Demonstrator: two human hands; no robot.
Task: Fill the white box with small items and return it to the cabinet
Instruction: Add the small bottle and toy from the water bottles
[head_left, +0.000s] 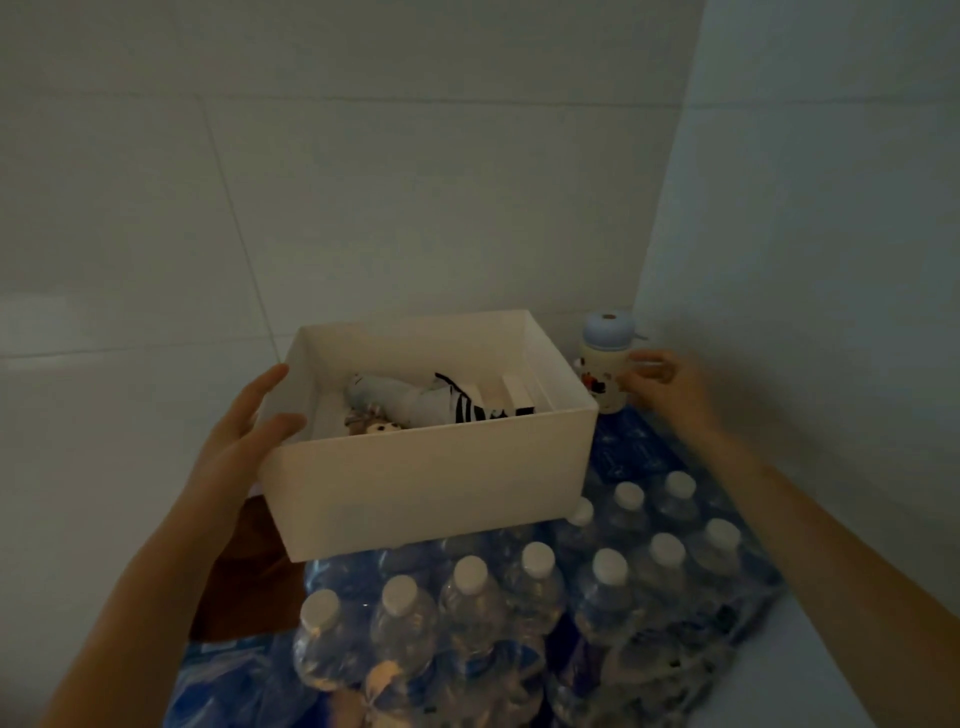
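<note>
The white box (431, 483) is open-topped and sits over the shrink-wrapped water bottles. My left hand (244, 431) grips its left wall, thumb over the rim. Inside lie a pale blue plush (395, 397), a black-and-white striped cloth (467, 408), a small doll head (382, 427) and a white block (517, 392). Right of the box stands a small cream bottle with a blue cap (605, 364). My right hand (662, 382) is at this bottle's right side, fingers curled next to it; whether they touch it is unclear.
Packs of water bottles in blue plastic wrap (519, 597) fill the foreground. A brown cardboard piece (249, 571) lies under my left forearm. Tiled walls (363, 182) meet in a corner just behind the small bottle.
</note>
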